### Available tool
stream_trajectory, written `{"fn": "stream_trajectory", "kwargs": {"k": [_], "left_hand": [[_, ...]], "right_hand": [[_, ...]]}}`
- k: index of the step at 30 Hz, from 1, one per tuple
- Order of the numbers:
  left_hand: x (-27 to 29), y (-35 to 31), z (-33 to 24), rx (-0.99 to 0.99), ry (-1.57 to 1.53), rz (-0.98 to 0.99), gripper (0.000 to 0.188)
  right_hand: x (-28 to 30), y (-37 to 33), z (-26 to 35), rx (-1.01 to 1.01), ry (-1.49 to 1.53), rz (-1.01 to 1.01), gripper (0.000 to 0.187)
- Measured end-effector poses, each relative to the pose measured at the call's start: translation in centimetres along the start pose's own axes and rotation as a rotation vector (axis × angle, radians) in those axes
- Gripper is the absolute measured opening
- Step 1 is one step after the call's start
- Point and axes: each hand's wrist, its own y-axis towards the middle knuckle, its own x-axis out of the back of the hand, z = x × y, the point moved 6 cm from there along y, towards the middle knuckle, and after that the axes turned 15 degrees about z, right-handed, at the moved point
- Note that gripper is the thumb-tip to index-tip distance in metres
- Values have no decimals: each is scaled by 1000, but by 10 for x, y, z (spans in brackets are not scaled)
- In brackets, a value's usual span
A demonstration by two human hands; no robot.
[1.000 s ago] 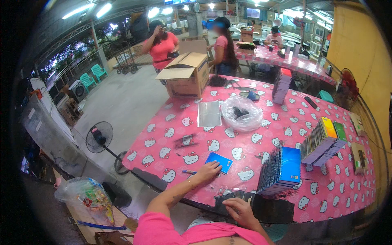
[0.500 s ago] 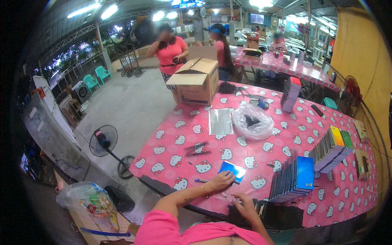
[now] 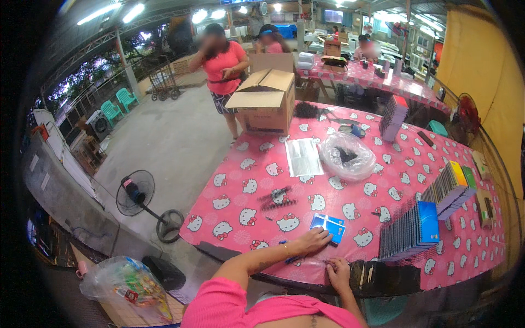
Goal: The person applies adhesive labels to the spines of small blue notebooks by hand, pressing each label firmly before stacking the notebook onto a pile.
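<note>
A small blue notebook (image 3: 334, 225) with a glossy cover lies near the front edge of the pink patterned table. My left hand (image 3: 311, 240) rests on its lower left part, palm down with fingers stretched over the cover; the thumb is hidden. By the table's front edge, my right hand (image 3: 339, 270) lies with its fingers slightly bent and nothing visible in them. A blue pen-like item (image 3: 291, 259) is beside my left wrist. To the right stands a row of spiral notebooks (image 3: 407, 232) with blue covers.
Yellow and green notebooks (image 3: 451, 186) stand behind the blue row, and a red-topped stack (image 3: 394, 117) farther back. Loose black coils (image 3: 279, 199), a clear plastic bag (image 3: 350, 156), a silvery sheet (image 3: 304, 157) and an open carton (image 3: 265, 117) occupy the table. A floor fan (image 3: 136, 191) stands left.
The whole view has shifted, moving the table's things rightward in the picture. My left hand stays on the notebook, and my right hand stays near the edge. A person behind the carton has moved left.
</note>
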Motion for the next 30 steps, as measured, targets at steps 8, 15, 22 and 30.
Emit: {"fn": "stream_trajectory", "kwargs": {"k": [8, 15, 22, 30], "left_hand": [[10, 1, 9, 107, -31, -46, 44], [-4, 8, 7, 70, -19, 90, 50], [-25, 12, -13, 70, -27, 98, 43], [-6, -5, -41, 139, 5, 8, 46]], "right_hand": [[-1, 3, 2, -52, 63, -16, 17], [-3, 9, -7, -104, -10, 28, 16], [7, 9, -22, -63, 191, -72, 28], [23, 19, -43, -259, 512, -76, 45]]}}
